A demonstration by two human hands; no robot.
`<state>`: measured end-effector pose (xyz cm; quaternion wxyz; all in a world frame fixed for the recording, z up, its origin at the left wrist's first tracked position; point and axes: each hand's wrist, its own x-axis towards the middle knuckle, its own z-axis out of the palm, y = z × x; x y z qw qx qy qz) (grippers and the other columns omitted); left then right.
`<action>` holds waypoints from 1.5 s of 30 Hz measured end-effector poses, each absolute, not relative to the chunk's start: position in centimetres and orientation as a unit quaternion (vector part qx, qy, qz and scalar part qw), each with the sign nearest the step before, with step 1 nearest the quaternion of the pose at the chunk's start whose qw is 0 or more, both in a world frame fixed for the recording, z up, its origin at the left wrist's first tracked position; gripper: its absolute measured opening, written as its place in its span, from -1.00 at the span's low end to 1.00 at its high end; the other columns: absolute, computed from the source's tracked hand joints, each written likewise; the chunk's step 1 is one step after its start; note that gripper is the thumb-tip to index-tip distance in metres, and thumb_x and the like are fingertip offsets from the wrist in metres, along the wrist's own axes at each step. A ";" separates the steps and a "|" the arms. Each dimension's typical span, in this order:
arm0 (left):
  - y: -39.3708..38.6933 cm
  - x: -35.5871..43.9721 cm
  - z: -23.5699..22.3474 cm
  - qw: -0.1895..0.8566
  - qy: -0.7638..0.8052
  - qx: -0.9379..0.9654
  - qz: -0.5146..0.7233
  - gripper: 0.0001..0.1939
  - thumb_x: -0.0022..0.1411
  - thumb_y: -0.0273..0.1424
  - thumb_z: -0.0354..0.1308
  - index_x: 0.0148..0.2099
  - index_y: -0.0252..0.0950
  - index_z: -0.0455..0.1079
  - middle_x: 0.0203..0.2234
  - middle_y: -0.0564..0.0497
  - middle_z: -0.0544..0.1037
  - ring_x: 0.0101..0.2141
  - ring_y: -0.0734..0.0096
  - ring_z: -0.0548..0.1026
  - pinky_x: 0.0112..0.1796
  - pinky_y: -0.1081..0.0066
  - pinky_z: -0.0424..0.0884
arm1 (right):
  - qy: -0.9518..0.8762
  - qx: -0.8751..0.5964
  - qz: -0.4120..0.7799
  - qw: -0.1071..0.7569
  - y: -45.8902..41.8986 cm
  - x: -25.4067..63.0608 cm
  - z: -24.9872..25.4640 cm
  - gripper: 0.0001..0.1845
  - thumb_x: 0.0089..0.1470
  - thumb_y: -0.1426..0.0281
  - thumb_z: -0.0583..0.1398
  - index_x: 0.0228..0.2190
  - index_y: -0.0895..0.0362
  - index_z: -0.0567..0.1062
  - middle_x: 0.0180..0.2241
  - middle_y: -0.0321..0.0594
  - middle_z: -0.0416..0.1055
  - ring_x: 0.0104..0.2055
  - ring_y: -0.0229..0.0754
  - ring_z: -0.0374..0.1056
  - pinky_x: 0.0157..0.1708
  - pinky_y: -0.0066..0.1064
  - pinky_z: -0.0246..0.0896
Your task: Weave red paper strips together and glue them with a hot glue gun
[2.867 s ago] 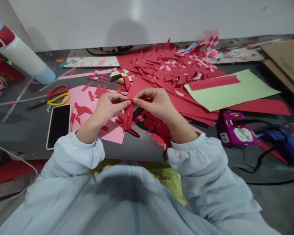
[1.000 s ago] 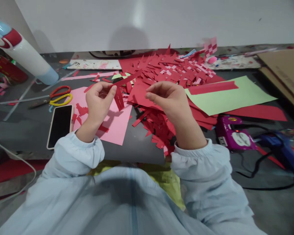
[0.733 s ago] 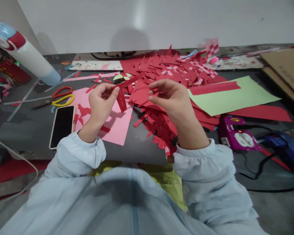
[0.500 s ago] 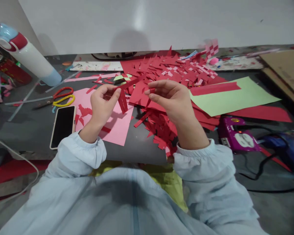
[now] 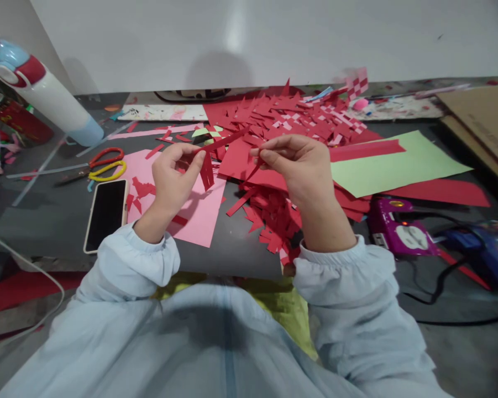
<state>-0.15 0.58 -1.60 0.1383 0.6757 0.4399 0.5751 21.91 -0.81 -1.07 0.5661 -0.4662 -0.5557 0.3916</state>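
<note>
My left hand [image 5: 172,174] pinches a bundle of red paper strips [image 5: 207,166], some hanging down and one pointing up to the right. My right hand [image 5: 302,166] is raised beside it, thumb and forefinger pinched on a thin red strip [image 5: 255,166] that hangs down to the left. Both hands hover above a pink sheet [image 5: 194,213] and a heap of red paper scraps [image 5: 273,221] on the dark table [image 5: 232,254].
A phone [image 5: 105,213] lies left of the pink sheet, with red and yellow scissors [image 5: 101,165] behind it. A white bottle [image 5: 41,91] leans at far left. Woven red-pink pieces [image 5: 307,119], a green sheet [image 5: 402,163], a purple device [image 5: 398,226], a blue glue gun [image 5: 481,249] and cardboard [image 5: 485,119] lie right.
Earlier both hands held the red strips together at centre. They have parted: the left keeps the bundle, and the right has pinched a single thin strip and shifted slightly right.
</note>
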 end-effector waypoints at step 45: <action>-0.1 0.2 -1.4 0.062 0.432 0.721 0.538 -0.97 0.17 -0.45 0.19 -0.32 -0.24 0.46 -0.48 0.13 0.57 -0.49 0.58 0.48 -0.41 0.55 0.44 | -0.582 -0.418 0.390 0.578 -1.1 21.6 -0.7 -0.95 -0.07 0.45 0.32 -0.46 0.10 0.54 -0.26 -0.22 0.61 -0.07 -0.11 0.52 0.05 -0.15 0.39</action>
